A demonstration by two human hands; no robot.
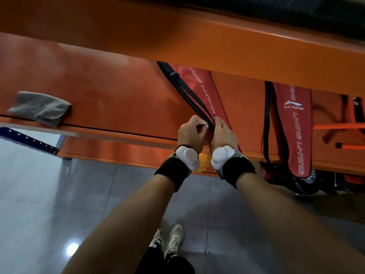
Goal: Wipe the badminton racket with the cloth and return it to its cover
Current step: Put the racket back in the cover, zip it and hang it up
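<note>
A: Step in hand is logged as work at the zip of the red racket cover [199, 91]. Both hands are held at its near end, at the front edge of the orange counter [110, 91].

B: Finger state is noted. The left hand [190, 133] is curled, its fingers pinched on the black zip edge. The right hand [224, 133] is pressed on the cover just beside it, its fingers bent over the fabric.

A: Whether the zip is being opened or closed cannot be told. No racket is seen; it is judged to be inside the cover, if anywhere.

B: The grey cloth [40, 108] is recorded lying untouched near the counter's left front edge, well apart from the hands.

A: A second red cover [292, 127] is noted toward the right end.

B: For the next move, a steady pull along the zip line is called for, with the cover held flat.
</note>
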